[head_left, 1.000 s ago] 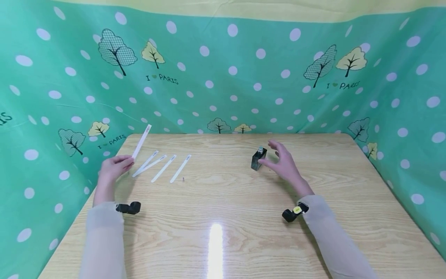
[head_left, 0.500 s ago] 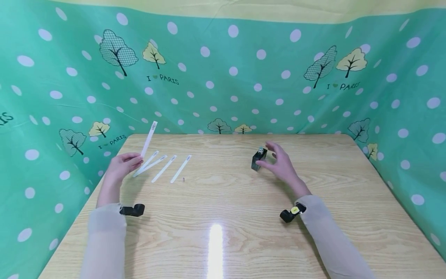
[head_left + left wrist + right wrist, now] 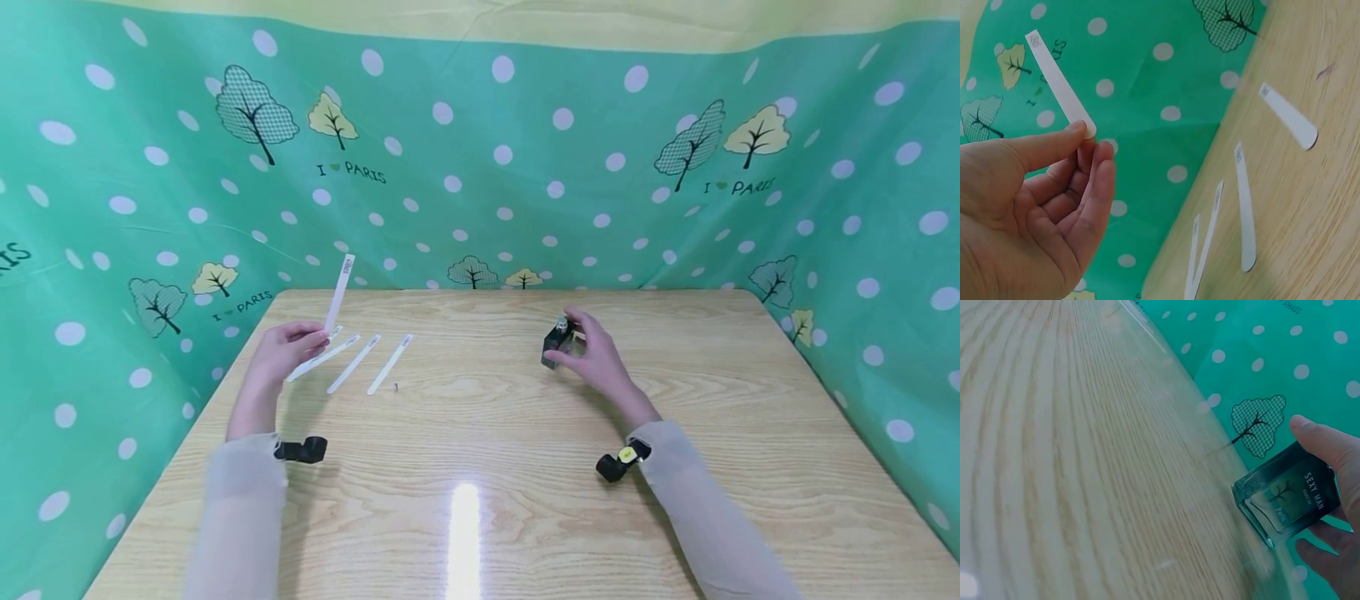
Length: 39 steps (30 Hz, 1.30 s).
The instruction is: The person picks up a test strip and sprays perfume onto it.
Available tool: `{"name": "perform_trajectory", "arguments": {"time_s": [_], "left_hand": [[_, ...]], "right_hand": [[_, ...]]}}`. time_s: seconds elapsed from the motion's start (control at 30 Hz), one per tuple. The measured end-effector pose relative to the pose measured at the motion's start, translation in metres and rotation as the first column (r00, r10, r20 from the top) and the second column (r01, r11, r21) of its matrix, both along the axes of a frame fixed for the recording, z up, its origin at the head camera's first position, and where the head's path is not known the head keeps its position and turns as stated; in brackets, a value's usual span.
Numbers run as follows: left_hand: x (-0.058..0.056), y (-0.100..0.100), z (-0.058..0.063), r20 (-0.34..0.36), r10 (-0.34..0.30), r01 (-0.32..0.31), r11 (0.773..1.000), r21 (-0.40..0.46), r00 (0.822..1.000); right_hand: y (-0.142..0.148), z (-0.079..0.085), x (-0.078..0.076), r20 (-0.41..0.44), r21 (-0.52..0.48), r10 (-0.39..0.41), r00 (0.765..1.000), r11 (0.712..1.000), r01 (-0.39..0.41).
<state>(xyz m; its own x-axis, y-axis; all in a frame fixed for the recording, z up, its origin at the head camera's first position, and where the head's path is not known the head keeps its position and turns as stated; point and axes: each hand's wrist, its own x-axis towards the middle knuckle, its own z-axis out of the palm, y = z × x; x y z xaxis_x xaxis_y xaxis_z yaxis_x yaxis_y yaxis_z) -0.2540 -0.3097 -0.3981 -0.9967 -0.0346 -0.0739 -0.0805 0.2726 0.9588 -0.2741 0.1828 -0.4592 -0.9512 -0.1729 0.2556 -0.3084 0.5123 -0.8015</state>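
Observation:
My left hand (image 3: 285, 358) pinches a white paper test strip (image 3: 340, 296) by its lower rounded end, between thumb and fingertips. The strip (image 3: 1060, 84) points up and carries a small dark print at its top. My right hand (image 3: 600, 358) is around a dark glass perfume bottle (image 3: 553, 346) that stands upright on the table, spray nozzle bare. In the right wrist view, the bottle (image 3: 1288, 490) sits between thumb and fingers and bears the words "SEXY MAN". The fingers' contact on its far side is hidden.
Several more white strips lie on the wooden table (image 3: 480, 417) by the left hand, including one strip (image 3: 390, 364) furthest right and another (image 3: 354, 364) beside it. A tiny dark speck (image 3: 396, 387) lies near them. Green printed cloth (image 3: 480, 167) surrounds the table.
My left hand has moved right with its strip, now over the leftmost lying strips. My right hand has moved left and its thumb and fingers have drawn in around the bottle, which has stayed put.

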Motion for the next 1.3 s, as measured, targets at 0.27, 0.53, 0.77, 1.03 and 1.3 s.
{"name": "perform_trajectory", "arguments": {"time_s": [0.27,0.53,0.77,1.03,1.3], "left_hand": [[0.000,0.028,0.005,0.041,-0.073,0.075,0.996,-0.042,0.996],[-0.005,0.046,0.000,0.052,-0.106,0.109,0.992,-0.063,0.993],[-0.008,0.062,0.001,0.051,-0.142,0.145,0.988,-0.051,0.989],[-0.011,0.077,-0.005,0.066,-0.166,0.169,0.984,-0.048,0.984],[-0.017,0.091,-0.010,0.067,-0.187,0.184,0.982,0.049,0.980]], "right_hand": [[-0.004,-0.004,0.001,0.079,-0.057,-0.025,0.997,0.998,0.029],[-0.007,-0.008,0.001,0.119,-0.083,-0.067,0.991,0.993,0.077],[-0.009,-0.007,0.000,0.137,-0.110,-0.088,0.987,0.989,0.103],[-0.007,-0.003,0.002,0.078,-0.143,-0.117,0.990,0.981,0.128],[-0.003,0.017,0.011,-0.008,-0.254,-0.085,0.996,0.964,0.080]]}}
